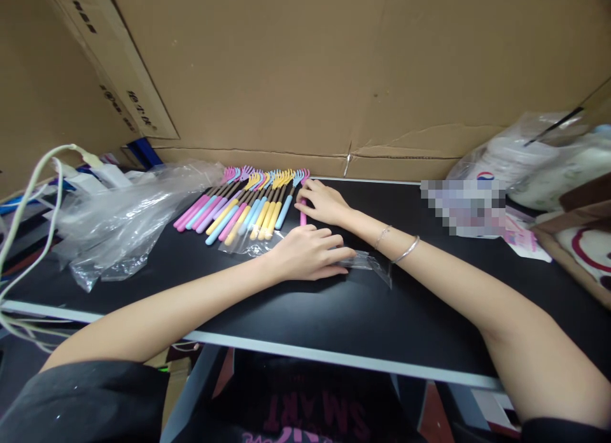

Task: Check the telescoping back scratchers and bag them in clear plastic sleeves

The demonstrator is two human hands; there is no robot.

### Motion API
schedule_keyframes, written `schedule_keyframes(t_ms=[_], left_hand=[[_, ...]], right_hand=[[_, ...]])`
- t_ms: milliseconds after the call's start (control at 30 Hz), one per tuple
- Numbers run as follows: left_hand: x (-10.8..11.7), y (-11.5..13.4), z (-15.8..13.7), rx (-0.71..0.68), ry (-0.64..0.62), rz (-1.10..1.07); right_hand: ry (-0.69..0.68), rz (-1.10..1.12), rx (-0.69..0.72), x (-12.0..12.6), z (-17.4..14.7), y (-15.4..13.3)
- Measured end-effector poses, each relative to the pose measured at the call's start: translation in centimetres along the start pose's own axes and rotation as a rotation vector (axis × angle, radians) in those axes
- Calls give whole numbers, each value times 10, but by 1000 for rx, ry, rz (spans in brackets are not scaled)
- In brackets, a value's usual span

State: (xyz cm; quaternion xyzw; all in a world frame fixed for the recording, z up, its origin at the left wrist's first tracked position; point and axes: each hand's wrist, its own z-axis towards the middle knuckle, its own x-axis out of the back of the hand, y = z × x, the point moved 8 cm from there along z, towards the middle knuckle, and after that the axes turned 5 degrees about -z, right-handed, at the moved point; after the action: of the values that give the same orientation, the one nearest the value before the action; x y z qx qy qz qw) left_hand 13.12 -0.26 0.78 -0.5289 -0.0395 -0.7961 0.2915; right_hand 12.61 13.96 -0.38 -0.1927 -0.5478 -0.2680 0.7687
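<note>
A row of back scratchers (238,207) with pink, blue, purple and yellow handles lies side by side on the black table, their claw ends toward the cardboard. At the row's right end, my right hand (324,202) has its fingers curled over a pink back scratcher (303,219), covering most of it. Closer to me, my left hand (312,253) lies palm down, fingers stretched out, over a clear plastic bag (367,261). That bag shows on both sides of the hand and reaches the nearest handles.
Crumpled clear plastic (128,207) and white cables (33,175) are on the left. A bagged cup (515,156) and a brown-edged box (573,239) stand at the right. A cardboard wall (305,67) rises behind the table (420,322).
</note>
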Motion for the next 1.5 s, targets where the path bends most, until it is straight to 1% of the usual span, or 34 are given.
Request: schedule_keyframes(t_ms=[267, 567, 700, 800, 933, 1000, 1133, 1300, 1400, 1500], left_hand=[[0, 0, -1, -24, 48, 29], [2, -5, -1, 12, 25, 21], [-4, -12, -2, 62, -35, -30], [-8, -18, -3, 108, -86, -75], [-8, -25, -3, 149, -142, -164], [-7, -35, -2, 209, -164, -202], [-16, -70, -1, 355, -247, -176], [-34, -109, -5, 408, -360, -72], [-41, -125, -13, 426, -394, -44], [-43, -138, -21, 457, -409, -9]], right_hand=[[-68, -53, -146, 10, -14, 27], [-97, -116, -300, 21, -49, 75], [-79, -179, -332, 26, -65, 87], [-55, -241, -336, 32, -74, 88], [-25, -288, -352, 44, -87, 91], [-7, -291, -356, 51, -95, 93], [25, -283, -315, 65, -112, 89], [101, -260, -248, 78, -135, 79], [140, -248, -230, 82, -147, 78], [150, -249, -230, 85, -152, 80]])
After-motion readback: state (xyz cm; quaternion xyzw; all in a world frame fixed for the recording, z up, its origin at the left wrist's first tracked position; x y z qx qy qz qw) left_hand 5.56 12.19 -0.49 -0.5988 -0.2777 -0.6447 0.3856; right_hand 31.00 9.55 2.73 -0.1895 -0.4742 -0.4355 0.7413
